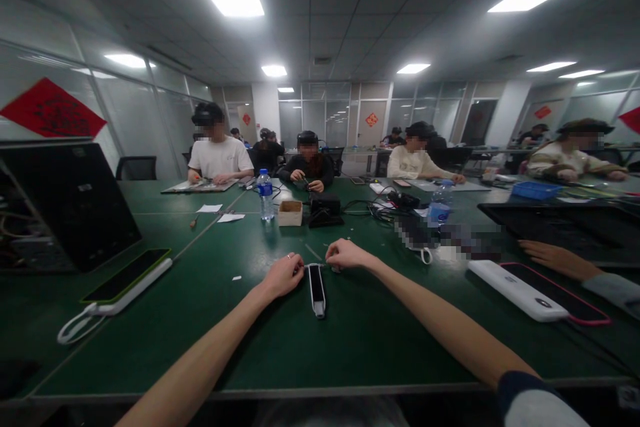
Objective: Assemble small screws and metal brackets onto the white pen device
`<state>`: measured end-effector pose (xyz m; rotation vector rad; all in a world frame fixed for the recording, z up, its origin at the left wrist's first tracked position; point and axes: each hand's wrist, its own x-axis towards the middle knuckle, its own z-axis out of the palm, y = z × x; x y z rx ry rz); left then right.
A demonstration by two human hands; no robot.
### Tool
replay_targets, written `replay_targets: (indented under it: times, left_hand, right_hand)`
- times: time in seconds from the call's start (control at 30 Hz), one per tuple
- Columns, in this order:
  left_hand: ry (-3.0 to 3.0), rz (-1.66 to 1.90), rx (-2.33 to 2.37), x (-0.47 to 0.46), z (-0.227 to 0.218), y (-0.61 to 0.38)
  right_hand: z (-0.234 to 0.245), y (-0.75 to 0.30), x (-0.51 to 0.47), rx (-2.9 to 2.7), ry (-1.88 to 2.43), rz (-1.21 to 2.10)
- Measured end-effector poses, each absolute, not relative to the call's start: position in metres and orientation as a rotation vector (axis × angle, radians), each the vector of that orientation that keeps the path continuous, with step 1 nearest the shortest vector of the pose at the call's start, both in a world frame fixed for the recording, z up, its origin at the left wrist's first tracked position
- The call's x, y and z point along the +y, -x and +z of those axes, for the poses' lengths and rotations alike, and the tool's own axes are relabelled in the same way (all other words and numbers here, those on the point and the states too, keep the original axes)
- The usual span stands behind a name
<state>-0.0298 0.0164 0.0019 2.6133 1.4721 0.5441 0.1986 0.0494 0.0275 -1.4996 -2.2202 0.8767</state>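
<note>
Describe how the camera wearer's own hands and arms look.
Both hands are gloveless. The left hand wears a thin, shiny ring; its forearm is bare as far as it shows. The right hand extends from a pale sleeve with a dark navy edge.

Tabletop [165, 320]: smooth, softly glossy
Slim device [317, 288]: smooth, plastic-looking rim
Blue-capped bottle [266, 197]: clear, shiny plastic
Small box [290, 216]: matt, cardboard-looking
Navy-cuffed sleeve [537, 403]: matt cloth

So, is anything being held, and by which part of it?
This cannot be told: the left grip and right grip curl beside the white device, near its far end, but anything pinched is too small to judge.
</note>
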Motion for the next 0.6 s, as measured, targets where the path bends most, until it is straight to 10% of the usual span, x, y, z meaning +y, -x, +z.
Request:
replay_targets:
  times: [0.6]
  left_hand:
    - [-2.642,0.561,1.450,0.0179,-0.0013,0.0295]
  right_hand:
    - [0.0208,-0.1947,0.0455,-1.893,1.248,1.368]
